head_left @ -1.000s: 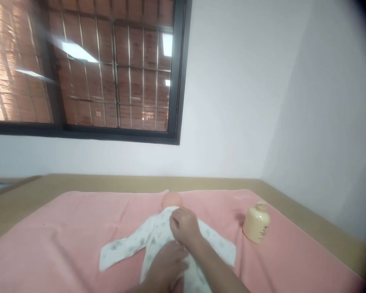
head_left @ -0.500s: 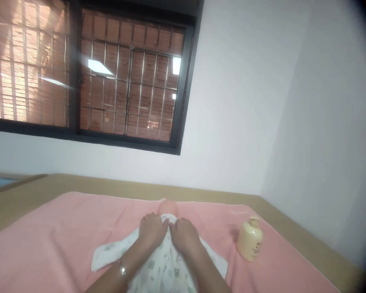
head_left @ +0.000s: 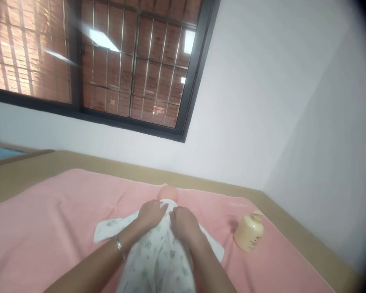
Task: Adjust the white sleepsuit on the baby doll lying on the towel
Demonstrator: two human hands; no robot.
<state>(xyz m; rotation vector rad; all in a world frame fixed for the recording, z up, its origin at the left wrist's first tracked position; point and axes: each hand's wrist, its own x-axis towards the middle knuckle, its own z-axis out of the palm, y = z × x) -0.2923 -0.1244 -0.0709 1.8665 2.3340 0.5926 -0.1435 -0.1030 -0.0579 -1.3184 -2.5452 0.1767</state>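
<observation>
A white baby garment [head_left: 161, 252] with small green prints lies spread in the middle, its sleeves reaching out to both sides. At its collar shows the rounded top of a head [head_left: 167, 193], seemingly a baby doll's; the body is covered by the cloth. My left hand [head_left: 153, 212] is closed on the garment just left of the neckline, thumb toward the middle. On the other side of the front, my right hand [head_left: 184, 221] has its fingers curled into the cloth. Only a narrow gap separates the two hands.
Under everything lies a pink sheet [head_left: 64, 228] on a tan surface [head_left: 110, 167]. To the right stands a cream-coloured bottle [head_left: 249, 232] with dark markings. Behind are a white wall [head_left: 232, 122] and a dark-framed window [head_left: 134, 126] with bars.
The view has tilted down and rolled, so the window sits higher and slants more. My left hand has shifted slightly away from the collar; both hands stay on the garment.
</observation>
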